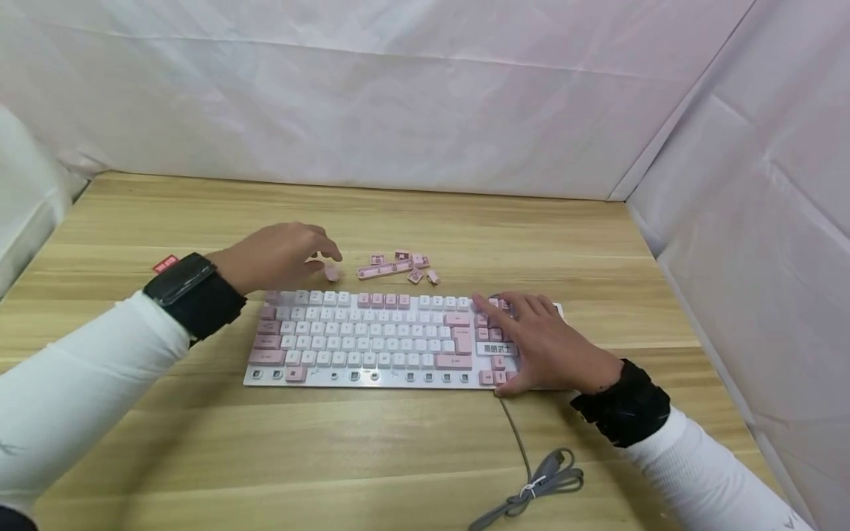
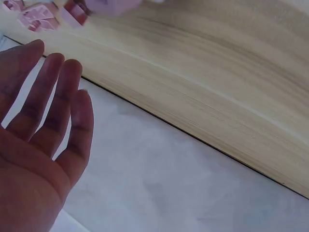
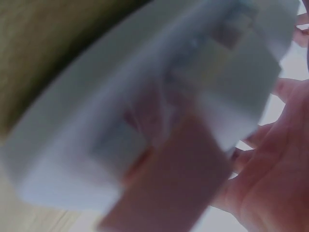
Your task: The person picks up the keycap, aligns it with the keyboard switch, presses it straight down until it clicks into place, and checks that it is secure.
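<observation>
A white and pink keyboard [image 1: 372,332] lies across the table; along its near row several spots show bare switches instead of keycaps. My right hand [image 1: 547,339] spans its right end, thumb at the near edge and fingers over the far side, holding it. The right wrist view shows blurred keys [image 3: 169,179] close up beside the palm. Beyond the keyboard's far left corner, my left hand [image 1: 282,257] hovers with loosely bent fingers. Just under its fingertips is a pink keycap [image 1: 331,273]. The left wrist view has the fingers spread apart and a blurred pink keycap [image 2: 113,5] at the top.
Several loose pink keycaps [image 1: 416,276] lie behind the keyboard, along with a long pink spacebar [image 1: 385,270]. A bundled grey cable [image 1: 531,487] runs from the keyboard toward the near edge. A red tag [image 1: 165,263] is by the left wrist. White cloth [image 1: 372,110] walls the table.
</observation>
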Available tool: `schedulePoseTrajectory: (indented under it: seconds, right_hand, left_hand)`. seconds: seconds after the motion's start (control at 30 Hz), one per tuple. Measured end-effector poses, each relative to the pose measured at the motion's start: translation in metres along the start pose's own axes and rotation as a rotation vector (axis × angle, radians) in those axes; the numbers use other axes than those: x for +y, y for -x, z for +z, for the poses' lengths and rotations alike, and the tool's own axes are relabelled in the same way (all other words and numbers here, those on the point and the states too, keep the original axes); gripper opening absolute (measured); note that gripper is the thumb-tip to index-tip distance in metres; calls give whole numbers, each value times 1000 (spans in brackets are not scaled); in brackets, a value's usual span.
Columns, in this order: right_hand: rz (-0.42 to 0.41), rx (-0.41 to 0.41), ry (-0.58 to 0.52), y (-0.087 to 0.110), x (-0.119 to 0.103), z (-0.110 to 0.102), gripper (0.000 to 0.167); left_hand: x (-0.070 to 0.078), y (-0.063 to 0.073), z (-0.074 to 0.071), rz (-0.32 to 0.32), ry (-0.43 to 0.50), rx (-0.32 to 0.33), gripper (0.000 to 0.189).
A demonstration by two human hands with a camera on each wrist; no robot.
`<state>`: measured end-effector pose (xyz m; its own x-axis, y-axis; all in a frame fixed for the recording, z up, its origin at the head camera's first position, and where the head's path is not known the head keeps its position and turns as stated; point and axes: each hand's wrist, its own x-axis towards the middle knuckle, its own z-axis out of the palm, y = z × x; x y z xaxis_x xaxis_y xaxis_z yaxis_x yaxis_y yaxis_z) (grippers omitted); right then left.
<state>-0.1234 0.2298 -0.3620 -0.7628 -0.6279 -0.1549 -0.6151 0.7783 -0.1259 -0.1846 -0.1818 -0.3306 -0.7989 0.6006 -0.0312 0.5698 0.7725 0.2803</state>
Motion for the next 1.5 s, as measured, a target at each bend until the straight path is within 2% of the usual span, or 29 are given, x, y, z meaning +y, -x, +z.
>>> schedulePoseTrajectory:
  seconds: [0.23, 0.4, 0.53, 0.67, 0.97, 1.33, 1.5]
  right_hand:
    - [2, 5, 8, -1, 0, 1, 131]
    - [-1, 7, 11, -1, -1, 0, 131]
    - [-1, 9, 9, -2, -2, 0, 132]
    - [2, 9, 9, -2, -2, 2, 133]
    - [4, 20, 12, -2, -2, 4, 134]
    - [3, 35, 11, -1, 1, 6, 134]
    - [1, 28, 9, -2, 2, 8, 133]
  left_hand:
    - [-8, -12, 4, -51, -5, -131, 27]
    - [-8, -14, 6, -95, -16, -163, 27]
    - [-9, -16, 6, -95, -19, -177, 26]
    - [-10, -18, 7, -74, -35, -179, 25]
    - [-11, -22, 10, -78, -28, -194, 19]
    - [-13, -22, 13, -55, -55, -133, 9]
    - [-17, -16, 13, -67, -64, -94, 9]
